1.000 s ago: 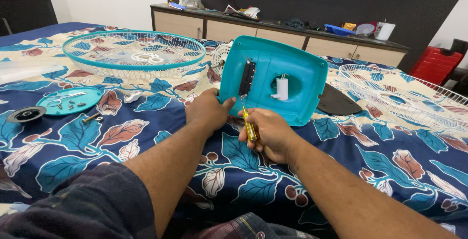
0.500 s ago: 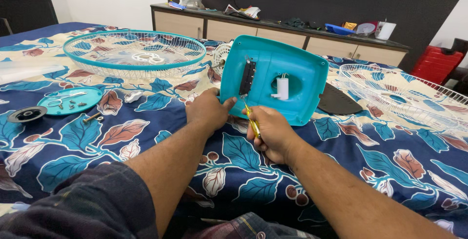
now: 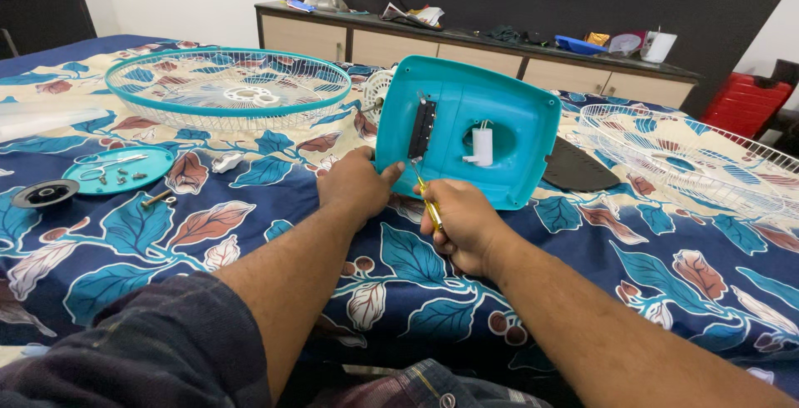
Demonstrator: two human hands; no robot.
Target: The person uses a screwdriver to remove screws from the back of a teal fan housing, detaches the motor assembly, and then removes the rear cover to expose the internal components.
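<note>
A teal plastic fan base [image 3: 508,129] stands tilted on its edge on the bed, underside toward me. It carries a black switch strip [image 3: 422,128] and a white capacitor [image 3: 481,145]. My left hand [image 3: 358,185] grips the base's lower left edge. My right hand [image 3: 462,225] is closed on a small yellow-handled screwdriver [image 3: 427,201], whose tip touches the bottom end of the black strip.
A teal-rimmed wire fan guard [image 3: 225,87] lies at the back left, a white wire guard [image 3: 691,162] at the right. A teal dish [image 3: 116,171] holds scissors and several screws beside a black round part [image 3: 46,194]. A black plate [image 3: 574,168] lies behind the base. A cluttered sideboard [image 3: 466,50] lines the wall.
My right hand has turned the screwdriver a little and shifted slightly up toward the base. The left hand and the base have stayed put.
</note>
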